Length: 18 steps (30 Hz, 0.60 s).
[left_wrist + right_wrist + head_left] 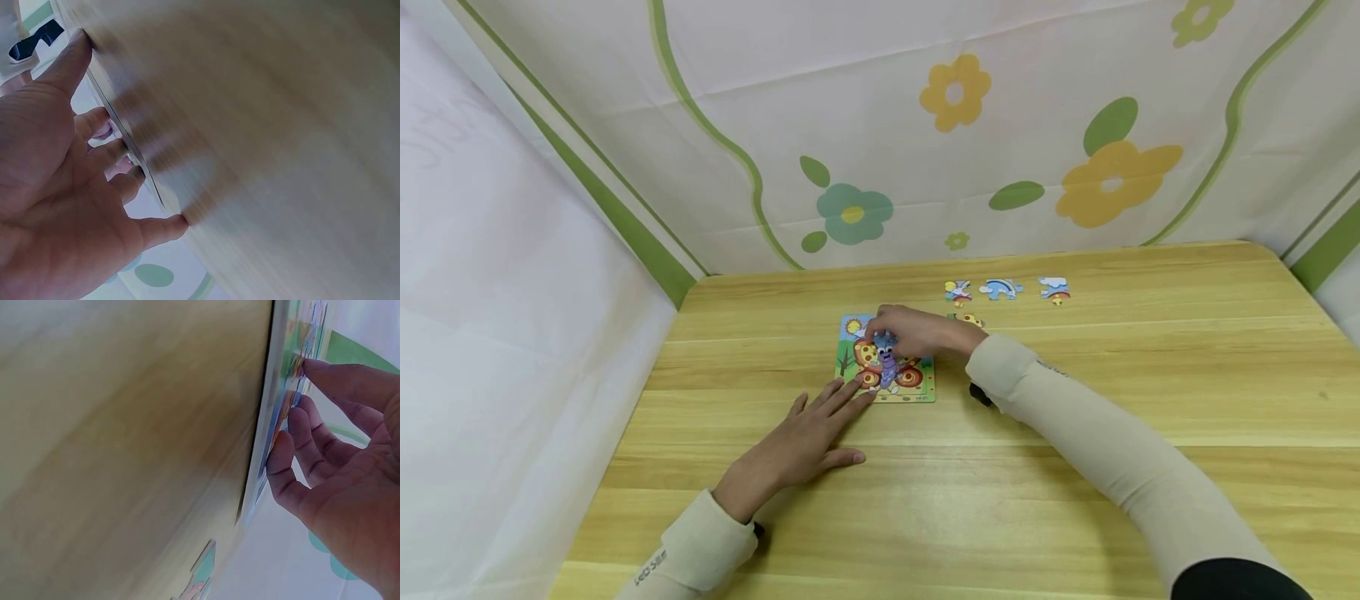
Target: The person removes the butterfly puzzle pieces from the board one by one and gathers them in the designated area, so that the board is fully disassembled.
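Fingers of the right hand pressing a piece into the puzzle.
Left hand, fingers flat, is bracing it; uneven pressure could be popping neighbours loose.

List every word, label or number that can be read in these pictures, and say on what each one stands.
Left sleeve, near the cuff: small dark print, too small to read.
Right sleeve, near the cuff: a faint dark mark, illegible.
Butterfly puzzle board, lower edge: tiny print, illegible.
Nothing else bears text.

Soft, even light fills my head view, shadows faint under my arms, edges bowed by the lens; both wrist views are blurred.
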Available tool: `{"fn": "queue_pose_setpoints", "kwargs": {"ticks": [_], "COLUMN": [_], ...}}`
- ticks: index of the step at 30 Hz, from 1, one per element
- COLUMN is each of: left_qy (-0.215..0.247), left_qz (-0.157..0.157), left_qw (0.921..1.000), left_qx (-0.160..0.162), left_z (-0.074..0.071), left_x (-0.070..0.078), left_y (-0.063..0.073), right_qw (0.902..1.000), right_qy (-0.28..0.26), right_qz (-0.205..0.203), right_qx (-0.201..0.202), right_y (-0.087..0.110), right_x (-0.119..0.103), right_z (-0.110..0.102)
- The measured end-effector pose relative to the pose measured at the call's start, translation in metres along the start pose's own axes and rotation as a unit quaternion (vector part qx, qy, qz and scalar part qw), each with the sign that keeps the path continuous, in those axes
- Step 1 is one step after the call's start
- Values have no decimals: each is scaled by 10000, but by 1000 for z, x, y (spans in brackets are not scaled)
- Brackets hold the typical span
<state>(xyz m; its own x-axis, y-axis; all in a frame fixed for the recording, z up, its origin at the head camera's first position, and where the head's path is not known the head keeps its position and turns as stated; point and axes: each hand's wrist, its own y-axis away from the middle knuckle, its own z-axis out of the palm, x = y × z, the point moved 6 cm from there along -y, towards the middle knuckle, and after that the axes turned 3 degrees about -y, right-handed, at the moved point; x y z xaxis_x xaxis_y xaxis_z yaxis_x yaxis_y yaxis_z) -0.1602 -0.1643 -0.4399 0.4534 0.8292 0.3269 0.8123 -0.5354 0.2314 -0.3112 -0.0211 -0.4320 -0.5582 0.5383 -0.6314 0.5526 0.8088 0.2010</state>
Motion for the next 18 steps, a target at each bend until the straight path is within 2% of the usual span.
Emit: {"fn": "queue_pose_setpoints", "kwargs": {"ticks": [18], "left_qy": [-31], "left_qz": [-6], "left_qw": [10000], "left_qx": [5], "left_z": [0], "left_x": [0], "left_y": [0], "right_qw": [10000], "right_qy": [25], "right_qz": [-45], "right_qx": [-40], "right_y": [-1], "right_x": [2], "right_z": [0]}}
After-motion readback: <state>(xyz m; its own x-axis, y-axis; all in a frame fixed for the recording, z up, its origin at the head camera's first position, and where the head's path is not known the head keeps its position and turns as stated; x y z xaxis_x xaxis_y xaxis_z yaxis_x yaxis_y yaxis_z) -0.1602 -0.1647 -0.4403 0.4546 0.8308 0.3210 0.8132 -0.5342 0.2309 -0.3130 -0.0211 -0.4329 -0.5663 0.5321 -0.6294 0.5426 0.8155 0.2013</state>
